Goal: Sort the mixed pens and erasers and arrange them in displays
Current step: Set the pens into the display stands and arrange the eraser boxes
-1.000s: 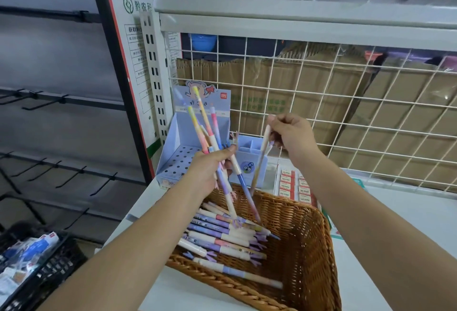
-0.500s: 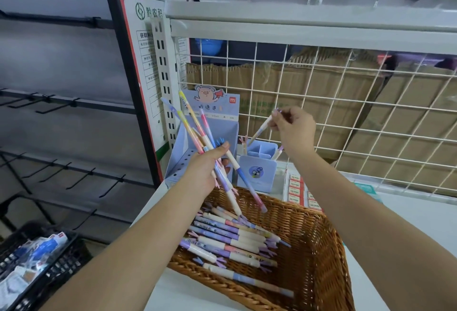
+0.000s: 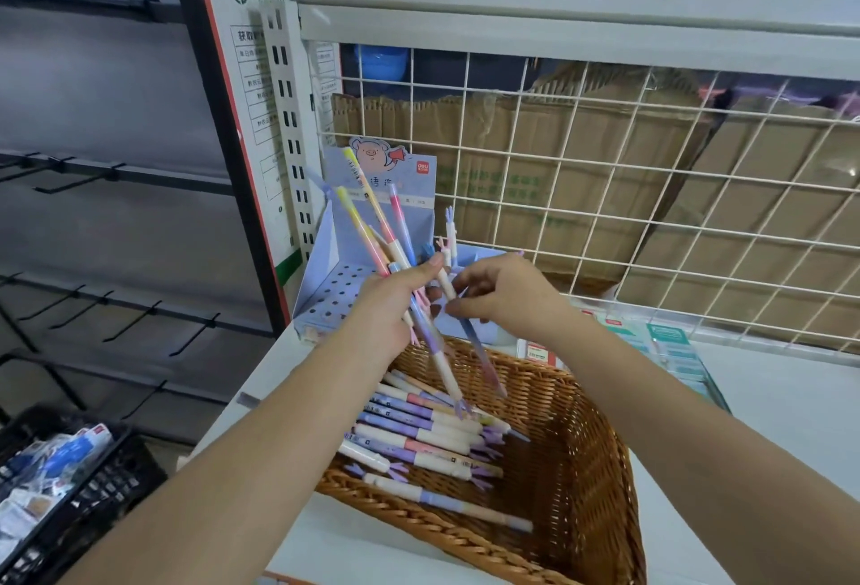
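Now left hand point(image 3: 386, 305) grips pens point(image 3: 367, 217) — right hand point(image 3: 507, 296) too.

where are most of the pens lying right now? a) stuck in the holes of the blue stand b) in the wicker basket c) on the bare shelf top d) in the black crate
b, the heap of pens lies in the wicker basket; the left hand grips only a small bunch above it, the right hand pinches one of those, and the blue stand has bare holes where they show.
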